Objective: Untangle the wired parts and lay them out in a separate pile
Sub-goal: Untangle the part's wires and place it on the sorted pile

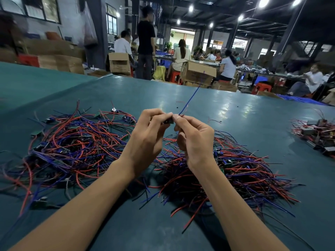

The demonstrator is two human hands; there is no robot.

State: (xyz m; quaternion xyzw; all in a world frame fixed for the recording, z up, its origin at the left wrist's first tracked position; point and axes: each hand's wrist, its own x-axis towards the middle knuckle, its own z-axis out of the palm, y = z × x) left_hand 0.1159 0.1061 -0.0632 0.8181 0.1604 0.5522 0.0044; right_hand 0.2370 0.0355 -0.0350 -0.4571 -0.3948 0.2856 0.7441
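Note:
Both hands are raised above the green table point(126, 93), fingertips meeting over a small dark wired part point(168, 121). My left hand point(146, 140) pinches the part from the left. My right hand point(194, 140) pinches it from the right, where a blue wire point(191, 97) and a thin red one rise up and away. A loose tangle of red, blue and black wires with small boards point(72, 144) lies on the left. A denser pile of the same wired parts point(241, 169) lies on the right, partly hidden by my right forearm.
A smaller heap of red-wired boxy parts point(317, 134) sits at the table's right edge. A few stray wire bits point(214, 121) lie beyond my hands. Past the far edge are cardboard boxes point(199, 73), stools and several people at other benches.

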